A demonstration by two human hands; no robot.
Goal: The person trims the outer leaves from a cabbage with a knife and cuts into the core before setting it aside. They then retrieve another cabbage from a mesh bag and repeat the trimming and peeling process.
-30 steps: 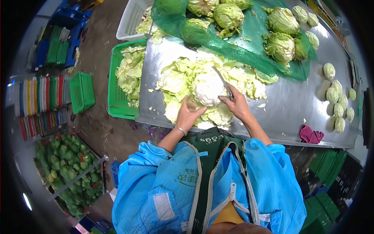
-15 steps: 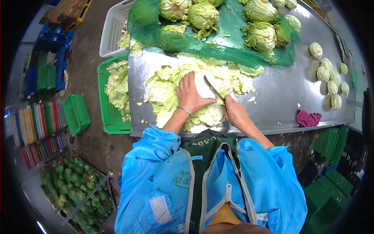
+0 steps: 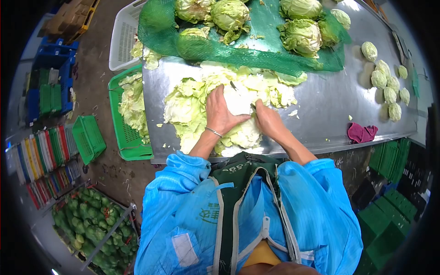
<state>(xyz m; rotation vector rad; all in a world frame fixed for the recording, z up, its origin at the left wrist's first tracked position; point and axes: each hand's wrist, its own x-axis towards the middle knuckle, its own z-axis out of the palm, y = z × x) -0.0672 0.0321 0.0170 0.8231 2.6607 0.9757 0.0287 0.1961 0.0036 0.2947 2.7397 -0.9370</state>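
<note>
My left hand (image 3: 221, 112) grips the left side of a pale, trimmed cabbage head (image 3: 239, 103), thumb along the near side and fingers toward the far side. In my right hand (image 3: 270, 121) is a knife (image 3: 253, 106), its blade at the cabbage; only a dark tip and a bit near the grip show, the rest is hidden. Loose cabbage leaves (image 3: 183, 107) lie heaped around both hands on the metal table (image 3: 321, 105).
Behind the leaves, untrimmed cabbages (image 3: 300, 36) sit on green netting (image 3: 256, 59). Several small trimmed heads (image 3: 379, 79) and a maroon cloth (image 3: 362, 133) are at right. A green crate (image 3: 130, 149) of leaves and a white basket (image 3: 120, 43) stand at the table's left edge.
The knife has gone from standing clear above the cabbage to lying against it, mostly out of sight. My right hand has moved left, closer to my left hand.
</note>
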